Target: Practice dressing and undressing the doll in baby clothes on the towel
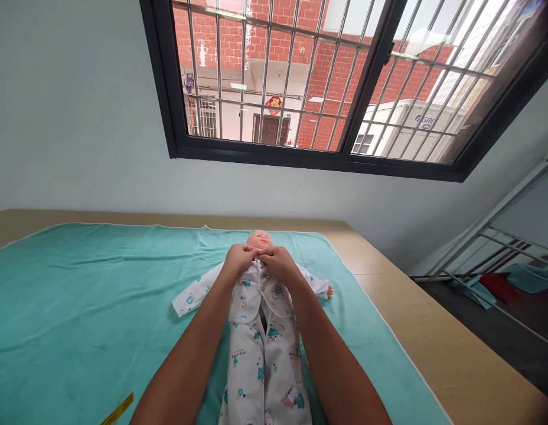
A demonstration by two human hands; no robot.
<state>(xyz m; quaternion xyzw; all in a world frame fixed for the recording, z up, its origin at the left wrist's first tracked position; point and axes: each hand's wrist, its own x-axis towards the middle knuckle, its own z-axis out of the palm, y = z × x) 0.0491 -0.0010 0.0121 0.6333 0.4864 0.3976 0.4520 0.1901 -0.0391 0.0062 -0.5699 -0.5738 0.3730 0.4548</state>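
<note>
A baby doll (258, 238) lies on its back, dressed in a white printed baby outfit (247, 354). Both my hands meet at the outfit's neckline, just below the doll's chin. My left hand (241, 258) pinches the collar edge from the left. From the right, my right hand (276, 261) pinches the collar with its fingertips almost touching the left ones. Buttons run down the upper chest below my fingers, and lower down the front parts in a gap. The sleeves spread to both sides, and a small doll hand (330, 291) shows at the right cuff.
A teal towel (101, 307) covers much of the wooden table (416, 319). A yellow strip (117, 410) lies at the lower left. Behind the table stands a wall with a barred window (265, 150). A metal rack (491, 233) is at the right.
</note>
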